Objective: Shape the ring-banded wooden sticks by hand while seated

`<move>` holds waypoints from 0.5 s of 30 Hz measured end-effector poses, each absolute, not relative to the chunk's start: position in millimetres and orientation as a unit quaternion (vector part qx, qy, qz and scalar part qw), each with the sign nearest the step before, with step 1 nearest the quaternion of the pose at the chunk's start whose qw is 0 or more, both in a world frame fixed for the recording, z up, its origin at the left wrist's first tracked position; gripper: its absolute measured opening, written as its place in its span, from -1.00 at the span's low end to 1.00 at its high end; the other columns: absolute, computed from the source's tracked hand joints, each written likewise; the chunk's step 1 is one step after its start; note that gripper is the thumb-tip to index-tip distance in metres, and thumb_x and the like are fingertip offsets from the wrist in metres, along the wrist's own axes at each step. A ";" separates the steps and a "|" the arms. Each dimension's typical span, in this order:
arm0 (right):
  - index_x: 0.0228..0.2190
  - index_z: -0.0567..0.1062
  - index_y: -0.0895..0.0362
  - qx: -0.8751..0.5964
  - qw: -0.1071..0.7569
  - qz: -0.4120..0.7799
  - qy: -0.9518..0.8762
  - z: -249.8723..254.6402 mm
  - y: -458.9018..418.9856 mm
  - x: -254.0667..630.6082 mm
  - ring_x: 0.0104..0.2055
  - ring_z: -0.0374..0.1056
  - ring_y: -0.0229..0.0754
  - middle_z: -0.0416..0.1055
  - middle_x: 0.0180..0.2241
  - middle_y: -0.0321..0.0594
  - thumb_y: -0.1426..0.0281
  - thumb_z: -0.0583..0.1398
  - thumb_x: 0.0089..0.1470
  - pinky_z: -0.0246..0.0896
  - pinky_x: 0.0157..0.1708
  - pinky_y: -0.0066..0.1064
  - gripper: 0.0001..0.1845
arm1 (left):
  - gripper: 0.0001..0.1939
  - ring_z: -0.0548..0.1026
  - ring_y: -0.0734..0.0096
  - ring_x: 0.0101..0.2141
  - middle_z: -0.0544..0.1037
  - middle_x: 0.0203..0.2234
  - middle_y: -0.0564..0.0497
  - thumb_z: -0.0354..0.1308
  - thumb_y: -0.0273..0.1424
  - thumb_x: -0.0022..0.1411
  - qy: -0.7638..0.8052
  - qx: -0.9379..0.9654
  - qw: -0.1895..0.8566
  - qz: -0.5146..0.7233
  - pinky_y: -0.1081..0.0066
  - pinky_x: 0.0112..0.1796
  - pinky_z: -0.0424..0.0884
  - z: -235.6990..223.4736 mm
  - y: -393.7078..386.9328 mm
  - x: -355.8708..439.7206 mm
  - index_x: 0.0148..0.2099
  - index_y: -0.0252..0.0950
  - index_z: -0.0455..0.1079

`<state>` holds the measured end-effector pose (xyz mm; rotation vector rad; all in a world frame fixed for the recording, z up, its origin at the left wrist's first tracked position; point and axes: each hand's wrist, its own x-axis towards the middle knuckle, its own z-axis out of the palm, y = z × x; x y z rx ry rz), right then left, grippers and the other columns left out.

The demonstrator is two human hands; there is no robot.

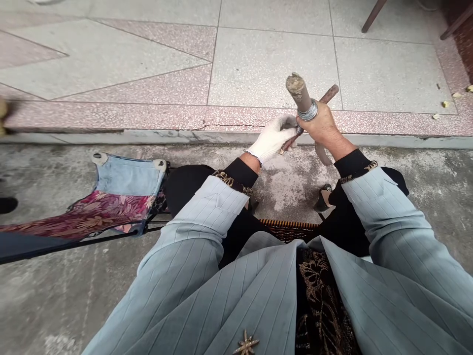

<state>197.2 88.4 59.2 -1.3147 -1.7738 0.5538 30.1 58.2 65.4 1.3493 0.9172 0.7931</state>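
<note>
My right hand [320, 122], bare, is closed round a thick wooden handle [303, 98] with a rough, frayed top end. Silver wire [308, 110] is wound in several turns round the handle just above my fist. A thinner brown stick [330, 93] crosses behind the handle at a slant, and its lower end comes out by my left hand. In a white knitted glove, my left hand [271, 138] is closed round this stick's lower part, close to a darker wire wrapping [299, 129]. Below my right hand a curved brown piece [323, 154] shows; its join is hidden.
A raised tiled step [273, 64] lies ahead, its edge running under my hands. At left stands a folding chair [111, 207] with denim and floral cloth. Furniture legs [373, 16] and fallen leaves [446, 104] are at far right. Beneath me is a woven seat [288, 229].
</note>
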 end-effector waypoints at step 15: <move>-0.41 0.41 0.14 -0.552 0.429 0.341 -0.629 66.7 85.5 194.0 -0.24 0.43 -0.10 0.42 -0.42 -0.23 0.35 0.37 -0.13 0.43 -0.20 -0.23 -0.73 | -0.93 0.52 0.30 -0.28 0.53 -0.39 0.01 0.12 -0.44 0.22 0.453 0.642 0.450 0.423 0.26 -0.16 0.43 33.8 74.8 23.4 -0.22 -0.27 0.37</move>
